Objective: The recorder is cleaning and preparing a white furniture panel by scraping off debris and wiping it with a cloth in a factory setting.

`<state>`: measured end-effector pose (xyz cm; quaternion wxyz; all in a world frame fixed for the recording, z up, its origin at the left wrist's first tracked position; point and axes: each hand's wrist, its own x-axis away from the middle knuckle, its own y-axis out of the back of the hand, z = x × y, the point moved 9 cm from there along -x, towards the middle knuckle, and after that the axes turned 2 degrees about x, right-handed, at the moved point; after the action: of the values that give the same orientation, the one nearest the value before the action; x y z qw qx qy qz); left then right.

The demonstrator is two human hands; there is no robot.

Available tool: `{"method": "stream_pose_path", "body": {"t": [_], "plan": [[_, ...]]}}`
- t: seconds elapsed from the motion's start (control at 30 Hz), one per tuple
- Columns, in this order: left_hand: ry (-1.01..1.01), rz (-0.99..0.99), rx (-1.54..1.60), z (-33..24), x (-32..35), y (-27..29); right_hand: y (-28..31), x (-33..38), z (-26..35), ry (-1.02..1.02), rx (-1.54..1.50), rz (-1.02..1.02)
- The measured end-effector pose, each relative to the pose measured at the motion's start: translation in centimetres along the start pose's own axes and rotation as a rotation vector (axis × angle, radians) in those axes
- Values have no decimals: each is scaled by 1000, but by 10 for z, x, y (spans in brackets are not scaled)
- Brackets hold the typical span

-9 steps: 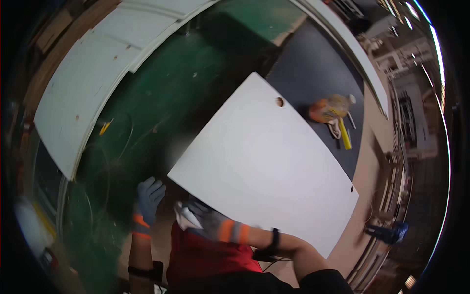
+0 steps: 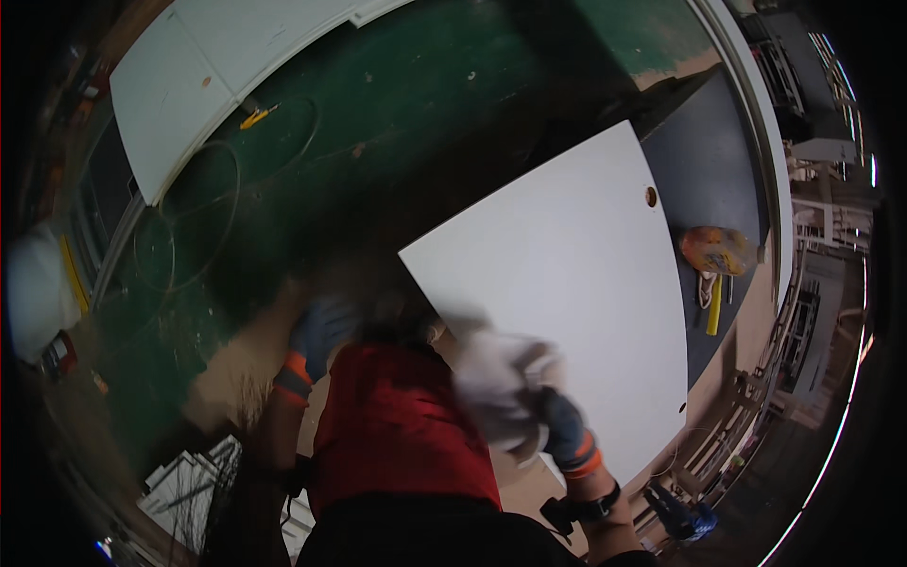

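– State of the right grip (image 2: 564,430)?
– Closed on a blurred, pale cloth (image 2: 501,378) at the near edge of the white panel (image 2: 576,255).
– Left grip (image 2: 322,328)?
– Off the panel's left corner; blurred, opening cannot be told.

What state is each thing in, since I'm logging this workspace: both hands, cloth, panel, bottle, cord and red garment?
Left hand: gloved, blurred; open or closed unclear
Right hand: gloved, closed on the cloth
Cloth: bunched, motion-blurred
White panel: flat, with two holes
Bottle: upright or lying unclear
Cord: loosely looped on the floor
Red garment: worn, creased
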<state>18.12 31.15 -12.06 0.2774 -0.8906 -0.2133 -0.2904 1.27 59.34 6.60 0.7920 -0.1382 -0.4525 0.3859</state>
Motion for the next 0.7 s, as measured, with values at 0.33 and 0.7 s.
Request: {"method": "stream_pose_path", "body": {"t": [0.33, 0.7], "plan": [[218, -214, 388, 39, 5, -24, -129, -150, 68, 690, 1975, 213], [-52, -113, 131, 35, 12, -4, -130, -132, 54, 716, 2034, 257]]}}
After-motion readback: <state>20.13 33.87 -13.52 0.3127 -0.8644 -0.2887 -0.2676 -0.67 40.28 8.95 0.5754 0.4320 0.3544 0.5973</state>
